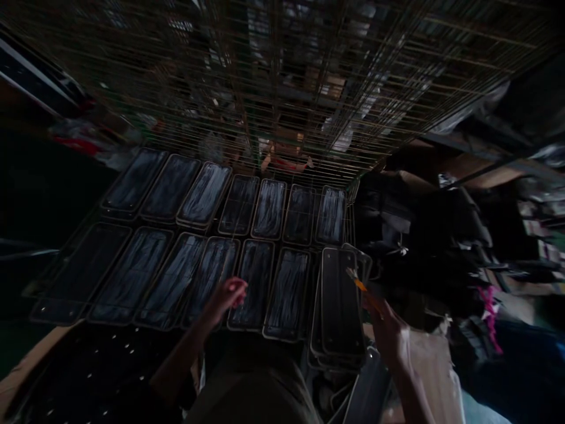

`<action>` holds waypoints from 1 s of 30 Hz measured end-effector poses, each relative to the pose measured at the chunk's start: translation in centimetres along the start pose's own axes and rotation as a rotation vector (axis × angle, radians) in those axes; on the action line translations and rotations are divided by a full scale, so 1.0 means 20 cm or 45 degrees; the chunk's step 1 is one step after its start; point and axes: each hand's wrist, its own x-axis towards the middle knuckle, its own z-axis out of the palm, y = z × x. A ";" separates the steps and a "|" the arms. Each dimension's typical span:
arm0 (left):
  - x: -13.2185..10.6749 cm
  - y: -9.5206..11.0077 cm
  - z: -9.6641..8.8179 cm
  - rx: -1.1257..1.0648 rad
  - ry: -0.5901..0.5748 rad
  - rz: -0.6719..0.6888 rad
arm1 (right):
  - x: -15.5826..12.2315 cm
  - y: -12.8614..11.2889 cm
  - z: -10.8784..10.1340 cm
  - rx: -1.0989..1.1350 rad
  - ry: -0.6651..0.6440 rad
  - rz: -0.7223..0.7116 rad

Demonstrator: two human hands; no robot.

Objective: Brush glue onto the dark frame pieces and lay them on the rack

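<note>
Orange-handled paintbrush (359, 284) sits gripped in the right hand (392, 334), its bristles (352, 274) over the topmost dark panel (339, 303), probably for easy reach; streaked panels (286, 294) lie in rows, likely keeping faces exposed; the left hand (232, 292) curls its fingers, how tightly I cannot tell

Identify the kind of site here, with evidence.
Probably a workshop or small factory, though it's dim: rows of similar dark panels, many streaked whitish; wire mesh beyond them; and an orange-handled tool, apparently a brush, in the right hand.
</note>
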 end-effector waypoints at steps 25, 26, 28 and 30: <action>-0.43 -0.30 1.15 -0.201 -0.284 -0.277 | -0.37 0.28 -0.13 -0.011 -0.549 -0.213; -0.43 -0.30 1.15 -0.219 -0.284 -0.285 | -0.41 0.27 -0.16 0.021 -0.594 -0.191; -0.42 -0.31 1.16 -0.247 -0.276 -0.290 | -0.45 0.23 -0.23 0.080 -0.689 -0.135; -0.42 -0.33 1.17 -0.262 -0.248 -0.272 | -0.44 0.19 -0.29 0.118 -0.785 -0.090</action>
